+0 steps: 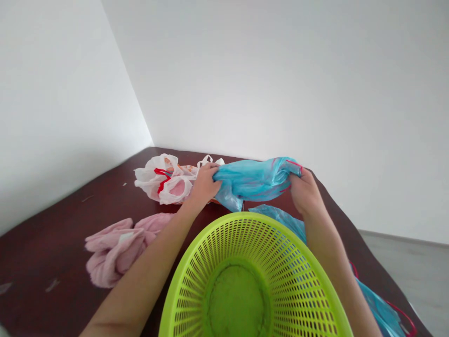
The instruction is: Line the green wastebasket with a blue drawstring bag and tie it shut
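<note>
A blue plastic bag (256,178) with a red drawstring is stretched sideways between my two hands, above the far part of the table. My left hand (206,181) grips its left end, fingers closed on the plastic. At the other end my right hand (304,191) is closed on the bag near the red string. Below and nearer to me stands a green plastic basket (238,295) with slotted walls; its inside shows nothing but the bare bottom. Whether the bag contains anything cannot be made out.
White plastic bags (164,180) with pink stuff inside lie at the back left. A folded pink cloth (115,252) rests left of the basket. More blue plastic (379,304) with red string lies at the right edge of the dark red table (63,243). White walls (280,79) stand behind.
</note>
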